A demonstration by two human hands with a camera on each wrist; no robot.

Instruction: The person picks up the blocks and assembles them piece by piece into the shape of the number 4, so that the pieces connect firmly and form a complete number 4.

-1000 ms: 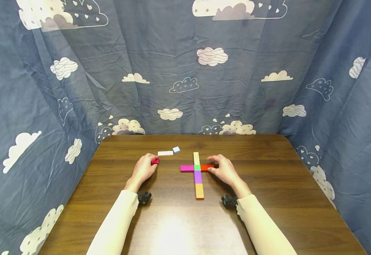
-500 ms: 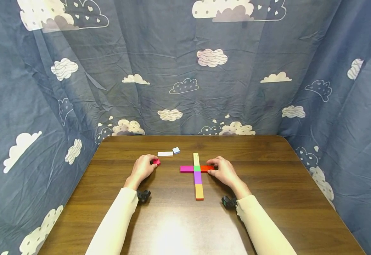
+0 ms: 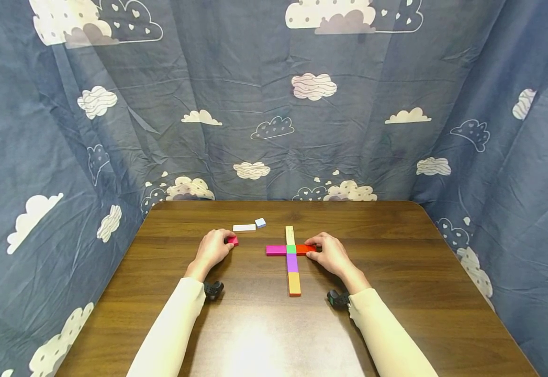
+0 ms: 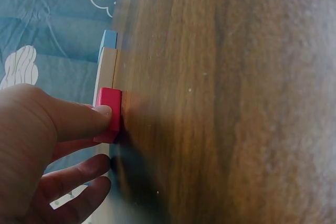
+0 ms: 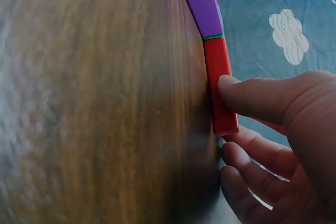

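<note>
My left hand (image 3: pixel 211 248) pinches a pinkish-red block (image 4: pixel 109 103) between thumb and fingers, low at the table surface. On the right, my right hand (image 3: pixel 331 252) holds the outer end of a red block (image 5: pixel 218 66), its thumb against the near side. That red block forms the right arm of a flat cross of blocks. A green square block (image 3: pixel 291 249) lies at its centre, with a magenta block (image 3: pixel 276 251) to the left and a pale yellow block (image 3: pixel 290 235) behind. In front of the green one come a purple block (image 3: pixel 292 263) and an orange block (image 3: pixel 294 284).
A white block (image 3: pixel 244 228) and a small light blue block (image 3: pixel 260 223) lie just beyond my left hand. All of this rests on a brown wooden table (image 3: pixel 396 314). A blue curtain (image 3: pixel 274 152) with cloud prints hangs behind the table's far edge.
The pinkish-red block in my left hand has shifted slightly to the right, and more of it shows. My right hand stays at the red block with hardly any movement.
</note>
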